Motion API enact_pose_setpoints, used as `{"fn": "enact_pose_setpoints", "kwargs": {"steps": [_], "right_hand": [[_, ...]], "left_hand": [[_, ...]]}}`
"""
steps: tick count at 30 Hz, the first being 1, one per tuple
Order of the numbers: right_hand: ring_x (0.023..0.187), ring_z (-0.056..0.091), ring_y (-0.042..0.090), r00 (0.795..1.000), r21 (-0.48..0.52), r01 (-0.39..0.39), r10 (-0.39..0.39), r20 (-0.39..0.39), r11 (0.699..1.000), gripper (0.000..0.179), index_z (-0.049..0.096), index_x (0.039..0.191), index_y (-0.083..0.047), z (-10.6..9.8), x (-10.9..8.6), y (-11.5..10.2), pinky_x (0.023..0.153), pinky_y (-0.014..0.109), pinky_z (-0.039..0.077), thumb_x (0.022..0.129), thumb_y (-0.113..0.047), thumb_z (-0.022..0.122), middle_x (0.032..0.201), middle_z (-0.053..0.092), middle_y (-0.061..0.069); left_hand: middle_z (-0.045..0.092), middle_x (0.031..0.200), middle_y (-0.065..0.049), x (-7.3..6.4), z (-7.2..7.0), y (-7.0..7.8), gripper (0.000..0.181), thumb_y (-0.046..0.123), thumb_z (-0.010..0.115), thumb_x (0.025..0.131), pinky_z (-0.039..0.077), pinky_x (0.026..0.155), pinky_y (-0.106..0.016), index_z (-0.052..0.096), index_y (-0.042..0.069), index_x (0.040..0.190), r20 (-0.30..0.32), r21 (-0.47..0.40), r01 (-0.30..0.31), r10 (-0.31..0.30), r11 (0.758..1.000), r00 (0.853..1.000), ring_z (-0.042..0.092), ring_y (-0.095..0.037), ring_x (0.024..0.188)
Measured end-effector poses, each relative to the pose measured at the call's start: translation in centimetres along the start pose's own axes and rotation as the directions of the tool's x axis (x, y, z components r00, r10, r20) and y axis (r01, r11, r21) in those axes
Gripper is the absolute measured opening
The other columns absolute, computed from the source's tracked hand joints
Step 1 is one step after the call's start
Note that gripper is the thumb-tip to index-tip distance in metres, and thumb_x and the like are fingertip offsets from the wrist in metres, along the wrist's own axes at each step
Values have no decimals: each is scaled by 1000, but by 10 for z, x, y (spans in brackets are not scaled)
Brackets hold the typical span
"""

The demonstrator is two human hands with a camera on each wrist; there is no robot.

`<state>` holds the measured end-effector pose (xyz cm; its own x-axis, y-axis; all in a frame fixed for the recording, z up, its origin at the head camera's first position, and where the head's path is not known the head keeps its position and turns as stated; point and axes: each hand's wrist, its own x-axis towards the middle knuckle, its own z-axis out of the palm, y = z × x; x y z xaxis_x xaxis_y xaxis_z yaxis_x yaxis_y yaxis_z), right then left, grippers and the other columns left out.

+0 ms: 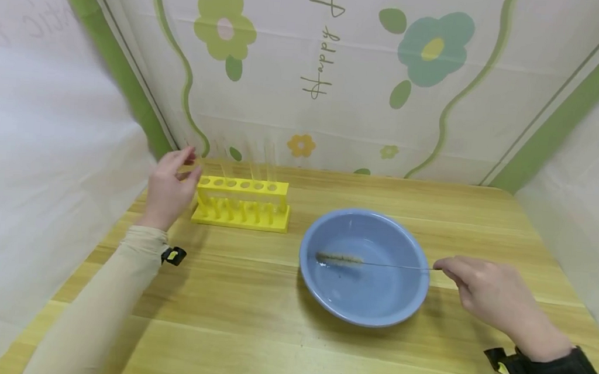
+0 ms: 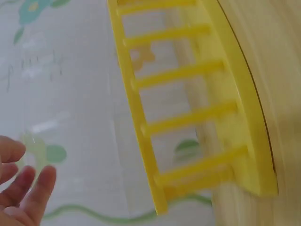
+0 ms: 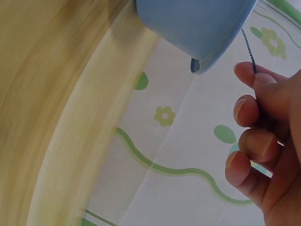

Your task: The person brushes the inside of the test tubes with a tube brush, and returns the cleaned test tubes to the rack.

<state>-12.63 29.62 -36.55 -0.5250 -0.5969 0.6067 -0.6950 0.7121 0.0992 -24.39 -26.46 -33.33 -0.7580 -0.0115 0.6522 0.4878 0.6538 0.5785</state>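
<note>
My right hand [image 1: 489, 290] pinches the thin twisted-wire handle [image 3: 248, 47] of a test tube brush between thumb and forefinger, the other fingers bent below. The brush's bristled head [image 1: 339, 259] lies over the inside of a blue basin [image 1: 360, 318], pointing left. My left hand [image 1: 173, 186] is at the left end of a yellow test tube rack [image 1: 238, 223], fingers and thumb apart beside the top bar. Several clear test tubes [image 1: 271, 164] stand upright in the rack, faint against the cloth. In the left wrist view, fingertips [image 2: 44, 181] show at the left edge with a gap between them.
The wooden table [image 1: 245, 335] carries the rack at the back left and the basin right of centre. A white cloth [image 1: 310, 47] with printed flowers hangs behind the table, and white side panels [image 1: 22, 159] close in both sides.
</note>
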Motion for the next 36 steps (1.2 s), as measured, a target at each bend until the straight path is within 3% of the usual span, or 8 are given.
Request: {"fn": "enact_pose_setpoints", "kwargs": {"steps": [6, 9, 13, 17, 20, 24, 27, 36], "right_hand": [[58, 68, 18, 999, -6, 37, -37, -38, 999, 52, 73, 92, -14, 1, 2, -2, 38, 32, 47, 108, -44, 33, 77, 72, -2], [61, 69, 18, 1000, 17, 24, -24, 6, 1000, 49, 73, 94, -15, 1, 1, -4, 39, 29, 46, 108, -41, 34, 81, 74, -2], [60, 68, 14, 992, 62, -46, 38, 122, 997, 13, 72, 95, -17, 0, 0, -6, 40, 23, 41, 97, -17, 59, 83, 74, -5], [56, 63, 8, 969, 90, -136, 114, 217, 987, 21, 72, 92, -17, -2, 3, -8, 43, 24, 43, 80, 0, 73, 78, 72, -7], [58, 58, 4, 916, 121, -274, 221, 336, 954, 18, 72, 89, -18, -5, 9, -9, 51, 28, 47, 86, 0, 69, 78, 70, -9], [64, 51, 8, 771, 163, -502, 354, 530, 849, 22, 71, 84, -19, -9, 18, -9, 59, 33, 44, 94, -3, 60, 82, 68, -6], [67, 49, 13, 693, 175, -592, 387, 608, 786, 23, 68, 81, -19, -10, 21, -8, 63, 34, 42, 95, -4, 58, 84, 66, -4], [59, 41, 15, 610, 189, -666, 382, 694, 722, 23, 65, 78, -18, -16, 21, -5, 57, 30, 35, 95, -6, 55, 82, 62, -2]], "left_hand": [[51, 143, -15, -4, 24, 16, 62, 21, 62, 99, 52, 95, -36, 35, 5, 153, 187, -40, 139, -129, 989, 974, 56, -32, 123], [47, 146, -16, -2, 32, 16, 67, 25, 60, 100, 49, 98, -39, 27, 8, 156, 210, -52, 228, -213, 972, 954, 53, -33, 127], [51, 143, -17, 3, 39, 9, 65, 25, 58, 101, 50, 98, -40, 26, 11, 157, 230, -61, 311, -290, 948, 929, 55, -32, 126], [56, 138, -17, 7, 45, 1, 58, 23, 57, 102, 50, 97, -42, 33, 12, 154, 249, -66, 374, -347, 925, 904, 57, -31, 122], [59, 135, -17, 8, 48, -4, 52, 22, 58, 102, 50, 97, -42, 42, 10, 150, 258, -58, 400, -373, 915, 891, 58, -31, 121], [62, 130, -17, 9, 49, -8, 48, 20, 59, 101, 51, 96, -41, 49, 8, 146, 273, -55, 401, -372, 915, 887, 59, -31, 119], [63, 127, -15, 11, 49, -9, 46, 22, 60, 100, 51, 95, -41, 52, 8, 143, 273, -53, 388, -361, 920, 892, 61, -30, 117], [66, 120, -12, 30, 34, 15, 43, 26, 65, 96, 52, 91, -27, 60, 9, 135, 95, -189, 223, -208, 956, 973, 64, -19, 108]]}}
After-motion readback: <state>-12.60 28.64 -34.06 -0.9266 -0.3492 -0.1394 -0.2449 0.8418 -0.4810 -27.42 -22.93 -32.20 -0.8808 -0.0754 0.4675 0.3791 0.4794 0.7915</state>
